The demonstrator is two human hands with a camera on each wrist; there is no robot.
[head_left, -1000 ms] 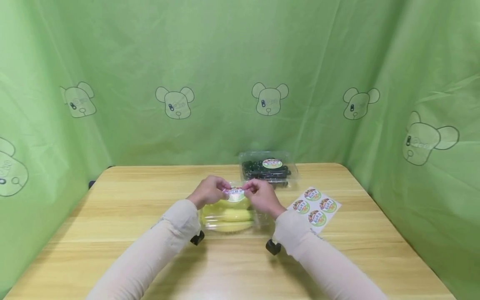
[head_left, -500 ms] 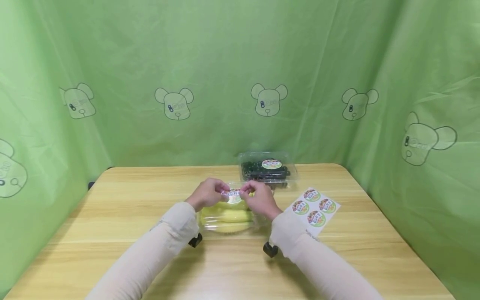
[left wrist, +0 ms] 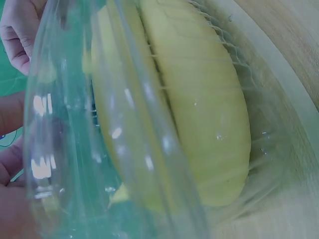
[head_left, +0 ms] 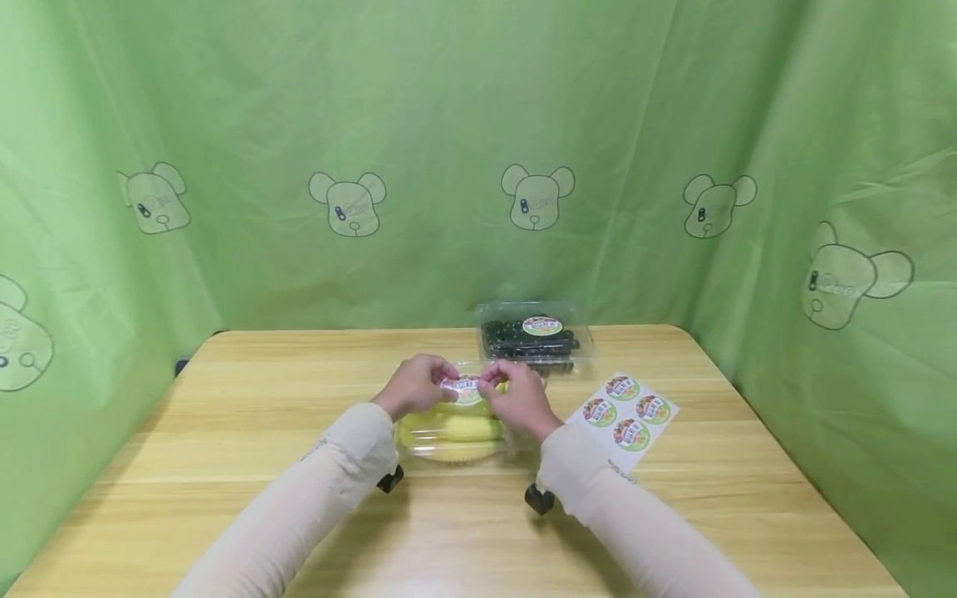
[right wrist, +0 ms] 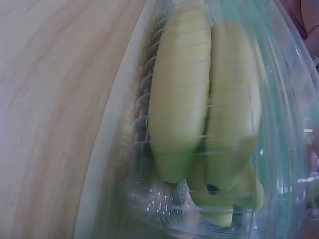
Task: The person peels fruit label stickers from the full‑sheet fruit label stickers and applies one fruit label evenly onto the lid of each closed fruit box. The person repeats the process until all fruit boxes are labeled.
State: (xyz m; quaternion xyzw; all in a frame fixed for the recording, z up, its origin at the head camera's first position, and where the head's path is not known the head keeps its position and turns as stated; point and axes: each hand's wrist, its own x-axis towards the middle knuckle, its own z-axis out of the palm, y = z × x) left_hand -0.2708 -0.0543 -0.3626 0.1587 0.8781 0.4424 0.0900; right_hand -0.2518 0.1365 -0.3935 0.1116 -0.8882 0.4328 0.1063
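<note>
While both hands pinch the round sticker (head_left: pixel 465 385) over the clear banana box (head_left: pixel 458 432) mid-counter, left hand (head_left: pixel 414 385) on one edge and right hand (head_left: pixel 517 397) on the other, I'd guess it could easily land crooked or wrinkle if one grip drops first.

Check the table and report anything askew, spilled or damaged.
Nothing stands out. The left hand and right hand pinch a round sticker over the closed clear box of bananas. The blueberry box sits shut behind it, and the sticker sheet lies flat, angled, on the table. No spill shows.
</note>
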